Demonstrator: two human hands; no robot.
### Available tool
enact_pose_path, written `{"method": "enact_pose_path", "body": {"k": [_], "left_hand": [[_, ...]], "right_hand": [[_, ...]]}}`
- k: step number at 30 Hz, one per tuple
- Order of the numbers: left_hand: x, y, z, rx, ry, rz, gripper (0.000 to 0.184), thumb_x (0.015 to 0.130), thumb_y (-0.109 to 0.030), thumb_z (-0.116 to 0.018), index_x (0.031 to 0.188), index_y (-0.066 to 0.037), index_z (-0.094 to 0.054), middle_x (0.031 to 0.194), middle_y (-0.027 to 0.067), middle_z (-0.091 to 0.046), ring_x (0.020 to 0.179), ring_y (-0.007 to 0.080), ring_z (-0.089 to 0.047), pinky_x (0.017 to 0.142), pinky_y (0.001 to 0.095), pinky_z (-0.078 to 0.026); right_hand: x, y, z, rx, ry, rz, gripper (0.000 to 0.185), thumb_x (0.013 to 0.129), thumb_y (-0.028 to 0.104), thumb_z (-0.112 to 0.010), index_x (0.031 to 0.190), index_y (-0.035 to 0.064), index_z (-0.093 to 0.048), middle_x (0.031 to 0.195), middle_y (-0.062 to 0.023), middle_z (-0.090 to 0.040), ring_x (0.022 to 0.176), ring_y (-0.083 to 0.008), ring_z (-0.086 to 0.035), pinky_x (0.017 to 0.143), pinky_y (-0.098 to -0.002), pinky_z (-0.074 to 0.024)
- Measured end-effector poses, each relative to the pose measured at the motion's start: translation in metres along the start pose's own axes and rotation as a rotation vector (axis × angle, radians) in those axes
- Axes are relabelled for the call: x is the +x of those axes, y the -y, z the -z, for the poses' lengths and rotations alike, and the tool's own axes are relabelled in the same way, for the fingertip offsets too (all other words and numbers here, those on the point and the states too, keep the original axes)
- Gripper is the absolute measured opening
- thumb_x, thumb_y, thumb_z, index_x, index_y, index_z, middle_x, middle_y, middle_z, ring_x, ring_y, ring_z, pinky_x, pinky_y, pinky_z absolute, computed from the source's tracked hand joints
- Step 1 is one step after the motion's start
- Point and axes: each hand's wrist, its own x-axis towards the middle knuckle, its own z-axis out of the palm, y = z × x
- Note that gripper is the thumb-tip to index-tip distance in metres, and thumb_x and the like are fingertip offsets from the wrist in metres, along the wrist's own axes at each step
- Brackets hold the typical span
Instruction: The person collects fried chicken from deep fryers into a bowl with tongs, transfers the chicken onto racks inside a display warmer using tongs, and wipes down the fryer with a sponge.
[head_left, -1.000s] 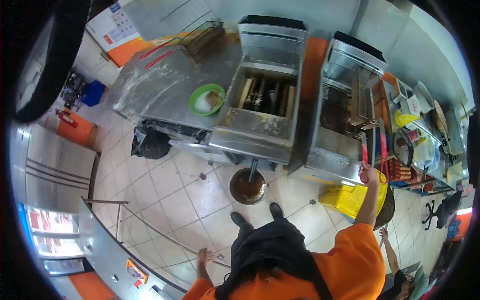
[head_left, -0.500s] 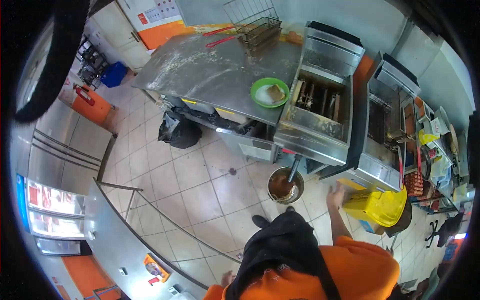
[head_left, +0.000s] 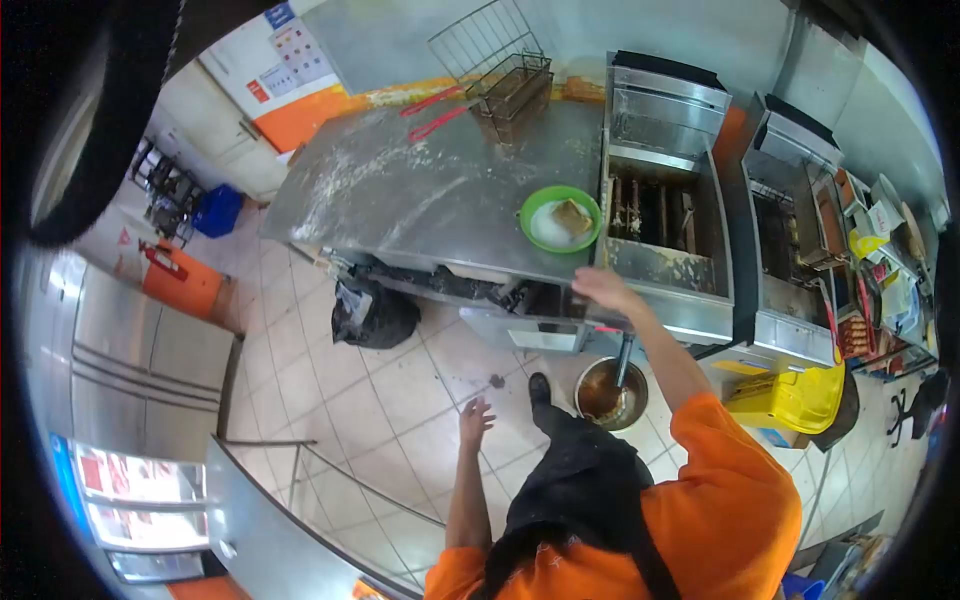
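Note:
Above the floor tiles, my left hand [head_left: 476, 420] hangs in the air with its fingers apart and nothing in it. My right hand [head_left: 604, 289] reaches over the front edge of the steel table [head_left: 400, 200], empty, fingers spread. Just beyond it stands a green bowl [head_left: 532, 234] with white contents and a brownish sponge-like block [head_left: 571, 217]. To the right is an open fryer [head_left: 670, 265] with dark residue inside. Below its front, a pipe [head_left: 625, 360] points down into a metal pot [head_left: 598, 397] of brown liquid.
Wire baskets [head_left: 512, 100] with red handles sit at the table's back. A second fryer [head_left: 790, 290] and yellow bin [head_left: 800, 400] stand right. A black bag [head_left: 375, 318] lies under the table. A metal rail [head_left: 370, 487] and counter [head_left: 270, 530] are at lower left.
My right hand first let go of the red basket handle at the second fryer, then moved left to the table edge near the bowl. My left hand has risen forward. The view has shifted left.

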Motion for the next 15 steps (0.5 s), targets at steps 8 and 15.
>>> {"method": "enact_pose_path", "body": {"k": [8,15], "left_hand": [[0.085,-0.120,-0.052,0.094,0.132,0.014,0.046,0.097,-0.038,-0.050,0.130,-0.005,-0.049,0.110,0.0128,-0.065,0.080,0.0219,-0.067,0.063,0.0296,-0.051],[0.159,-0.197,-0.064,0.093,0.200,-0.101,0.045,0.097,-0.033,-0.048,0.128,0.000,-0.050,0.108,0.0158,-0.065,0.083,0.0212,-0.067,0.065,0.0285,-0.052]], "right_hand": [[0.208,-0.010,-0.001,-0.574,-0.209,-0.417,0.070,0.084,0.037,-0.063,0.143,0.0206,-0.029,0.141,-0.0273,-0.033,0.126,-0.0441,-0.037,0.099,-0.0553,-0.0363],[0.222,-0.022,-0.001,-0.294,-0.176,-0.424,0.066,0.082,0.021,-0.066,0.140,0.0185,-0.035,0.132,-0.0266,-0.042,0.120,-0.0419,-0.045,0.094,-0.0515,-0.0432]]}}
